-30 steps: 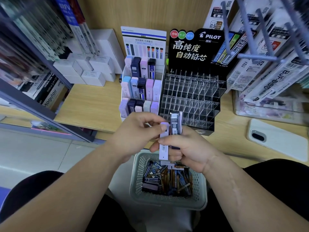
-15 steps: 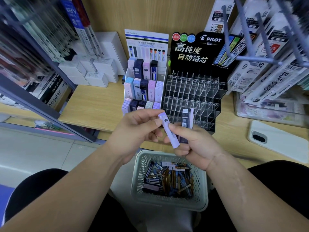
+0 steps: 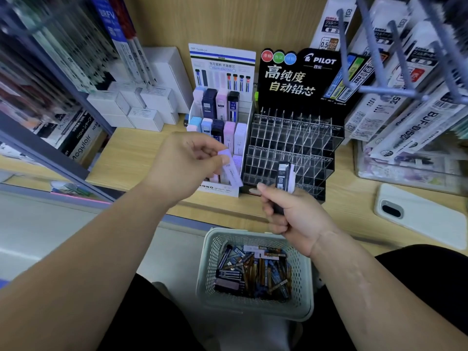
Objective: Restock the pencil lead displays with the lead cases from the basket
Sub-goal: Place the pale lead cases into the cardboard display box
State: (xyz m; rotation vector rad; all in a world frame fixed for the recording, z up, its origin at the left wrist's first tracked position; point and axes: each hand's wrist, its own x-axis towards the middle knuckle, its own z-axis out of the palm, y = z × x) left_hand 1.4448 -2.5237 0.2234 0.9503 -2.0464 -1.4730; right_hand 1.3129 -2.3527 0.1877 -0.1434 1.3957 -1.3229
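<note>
- A slim lilac lead case (image 3: 231,171), tilted, is pinched in the grip of the left hand (image 3: 182,165), in front of the white tiered Mono display (image 3: 220,189).
- At its 3 o'clock, the grip of the right hand (image 3: 296,219) curls round a black lead case (image 3: 283,174), before the clear-celled black Pilot display (image 3: 291,138).
- The pale perforated basket (image 3: 209,259) of cases sits at 6 o'clock.
- A white phone (image 3: 420,216) lies on the wooden worktop (image 3: 136,158) at 3 o'clock.

Peg hooks (image 3: 387,91) overhang Pilot rack (image 3: 291,143) upper R; front approach open
</note>
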